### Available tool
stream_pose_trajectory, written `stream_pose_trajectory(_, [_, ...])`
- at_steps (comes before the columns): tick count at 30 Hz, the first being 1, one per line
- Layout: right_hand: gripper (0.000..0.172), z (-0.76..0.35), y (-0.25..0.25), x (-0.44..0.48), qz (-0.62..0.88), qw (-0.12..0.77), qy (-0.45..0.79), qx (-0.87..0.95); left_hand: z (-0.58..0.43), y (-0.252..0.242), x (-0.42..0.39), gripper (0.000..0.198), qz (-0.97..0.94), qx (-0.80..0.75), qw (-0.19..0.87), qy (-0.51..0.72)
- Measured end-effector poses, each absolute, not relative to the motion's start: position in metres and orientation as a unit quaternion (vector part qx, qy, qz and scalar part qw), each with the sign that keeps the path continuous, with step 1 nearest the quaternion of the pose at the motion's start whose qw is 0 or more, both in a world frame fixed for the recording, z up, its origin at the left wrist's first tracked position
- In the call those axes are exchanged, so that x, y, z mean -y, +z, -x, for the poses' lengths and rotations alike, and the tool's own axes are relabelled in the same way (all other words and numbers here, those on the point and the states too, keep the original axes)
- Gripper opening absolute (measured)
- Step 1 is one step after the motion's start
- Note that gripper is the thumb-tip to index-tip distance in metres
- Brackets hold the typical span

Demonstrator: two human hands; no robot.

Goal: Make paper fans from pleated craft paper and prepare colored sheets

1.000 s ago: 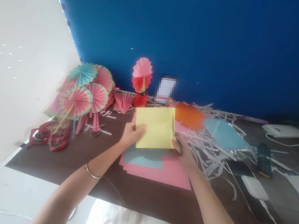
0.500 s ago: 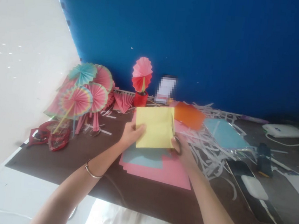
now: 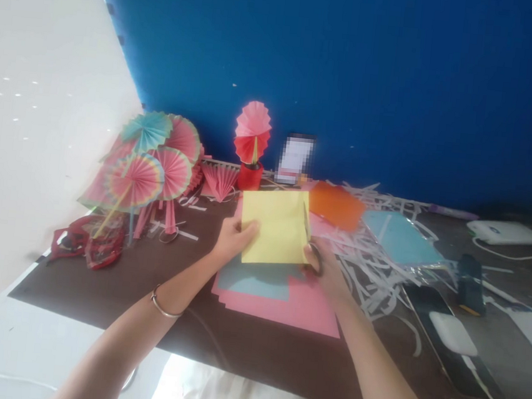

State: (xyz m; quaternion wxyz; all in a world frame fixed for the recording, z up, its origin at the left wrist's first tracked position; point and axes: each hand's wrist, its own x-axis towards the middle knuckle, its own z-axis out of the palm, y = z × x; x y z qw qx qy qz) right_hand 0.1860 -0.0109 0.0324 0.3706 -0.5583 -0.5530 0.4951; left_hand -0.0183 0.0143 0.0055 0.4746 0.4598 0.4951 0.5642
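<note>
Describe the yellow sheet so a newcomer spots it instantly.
Find the brown table before the blue wall. Over the table's middle, the left hand holds the sheet by its left side; the right hand has scissors at the opposite edge. It's plain yellow, unlike the pink and blue papers below.

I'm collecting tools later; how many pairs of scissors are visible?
1: scissors in the right hand, at the right edge of the yellow sheet. Others may hide under the paper strips.

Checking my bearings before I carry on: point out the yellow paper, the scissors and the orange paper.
Yellow paper (image 3: 275, 228): head view, on the middle of its face.
Scissors (image 3: 320, 258): head view, on the dark handle loop.
Orange paper (image 3: 337, 207): head view, on the middle of its visible surface.
</note>
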Motion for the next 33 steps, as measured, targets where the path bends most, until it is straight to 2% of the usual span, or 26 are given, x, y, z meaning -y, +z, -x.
stream_pose_trajectory(17, [0.038, -0.1842, 0.0347, 0.0137, 0.562, 0.378, 0.486, 0.553, 0.0188, 0.006, -0.0148, 0.023, -0.463, -0.506, 0.468, 0.557])
stream_pose_trajectory(33, [0.041, -0.1861, 0.0354, 0.0124, 0.566, 0.369, 0.483, 0.558, 0.0195, 0.0068, -0.0143, 0.023, -0.466, -0.508, 0.46, 0.56])
